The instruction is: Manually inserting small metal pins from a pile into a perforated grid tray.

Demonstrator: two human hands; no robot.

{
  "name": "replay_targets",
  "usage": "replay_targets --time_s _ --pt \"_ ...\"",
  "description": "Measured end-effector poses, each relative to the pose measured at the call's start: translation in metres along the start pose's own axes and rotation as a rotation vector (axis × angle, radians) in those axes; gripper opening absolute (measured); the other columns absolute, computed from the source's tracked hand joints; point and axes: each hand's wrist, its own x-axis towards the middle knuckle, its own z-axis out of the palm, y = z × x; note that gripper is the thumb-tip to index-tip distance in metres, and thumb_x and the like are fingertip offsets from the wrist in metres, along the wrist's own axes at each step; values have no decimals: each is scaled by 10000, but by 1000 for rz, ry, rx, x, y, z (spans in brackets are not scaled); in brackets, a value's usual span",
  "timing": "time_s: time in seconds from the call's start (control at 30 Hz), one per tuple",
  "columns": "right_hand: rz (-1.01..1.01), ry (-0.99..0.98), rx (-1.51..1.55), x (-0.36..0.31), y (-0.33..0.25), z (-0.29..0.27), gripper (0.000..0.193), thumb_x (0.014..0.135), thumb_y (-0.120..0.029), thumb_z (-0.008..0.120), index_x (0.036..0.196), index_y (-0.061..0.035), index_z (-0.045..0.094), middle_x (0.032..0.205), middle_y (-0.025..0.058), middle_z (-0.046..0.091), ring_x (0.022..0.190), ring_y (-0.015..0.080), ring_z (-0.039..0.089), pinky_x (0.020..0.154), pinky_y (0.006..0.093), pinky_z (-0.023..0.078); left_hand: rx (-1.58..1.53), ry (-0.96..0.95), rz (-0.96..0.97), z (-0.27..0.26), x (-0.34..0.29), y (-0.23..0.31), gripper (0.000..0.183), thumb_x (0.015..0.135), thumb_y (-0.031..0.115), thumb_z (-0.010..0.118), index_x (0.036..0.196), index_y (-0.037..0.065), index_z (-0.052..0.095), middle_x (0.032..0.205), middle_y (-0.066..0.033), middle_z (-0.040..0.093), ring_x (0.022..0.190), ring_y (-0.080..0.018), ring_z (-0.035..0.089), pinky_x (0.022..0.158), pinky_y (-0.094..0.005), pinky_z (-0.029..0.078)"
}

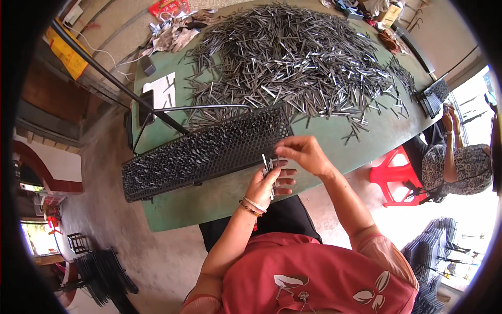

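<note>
My left hand (265, 183) is closed around a small bunch of thin, flat metal strips (267, 164), which stick up past the thumb. Just to its upper right, my right hand (307, 153) pinches thumb and forefinger together near the strips' upper ends. What lies between those fingertips is too small to make out. Beyond both hands a long black perforated rack (256, 135) lies slanted across the table's near edge. Many short strips (183, 152) stand packed in its holes on the left and middle, while bare holes show toward its right end.
A large heap of dark metal strips (293, 57) covers the far part of the green table (334, 138). A black metal bar (104, 70) crosses above the rack's left side. Gloves (175, 39) and a phone (147, 107) lie left. Another person sits right, by a red stool (395, 178).
</note>
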Motion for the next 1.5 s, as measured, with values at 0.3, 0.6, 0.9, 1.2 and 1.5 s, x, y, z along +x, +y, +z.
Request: replay_targets --time_s 0.3,0.6,0.9,1.2,1.5 --pt "-551 455 -368 53 -9 -32 151 813 -73 662 949 -8 672 841 104 655 725 187 633 665 279 493 -200 13 -150 -19 26 2 252 935 191 515 1067 -14 577 956 -150 637 595 -69 494 464 -192 384" --pt "-689 522 -552 72 11 -32 118 794 -86 665 896 -29 677 820 98 654 753 276 616 690 342 476 -134 127 -199 -18 11 -3 260 943 233 507 1067 22 595 943 -115 655 725 -132 622 626 -259 520" --pt "-793 463 -772 71 35 -33 144 764 -112 701 896 -54 693 851 79 650 739 261 603 675 349 467 -42 117 -176 -24 12 -10 243 954 226 507 1097 43 579 889 -72 640 707 -108 588 555 -241 467" --pt "-425 336 -384 33 16 -25 196 828 -175 684 937 -11 679 837 72 631 698 163 603 600 300 465 7 59 -95 -6 8 -1 295 969 274 472 1130 41 552 920 -69 636 741 -103 597 599 -238 502" --pt "15 -127 109 -5 10 -14 232 856 -179 669 959 29 667 822 54 649 758 100 596 688 242 493 47 -44 9 7 13 -2 316 970 277 469 1144 25 545 934 -76 635 769 -108 592 590 -226 494"
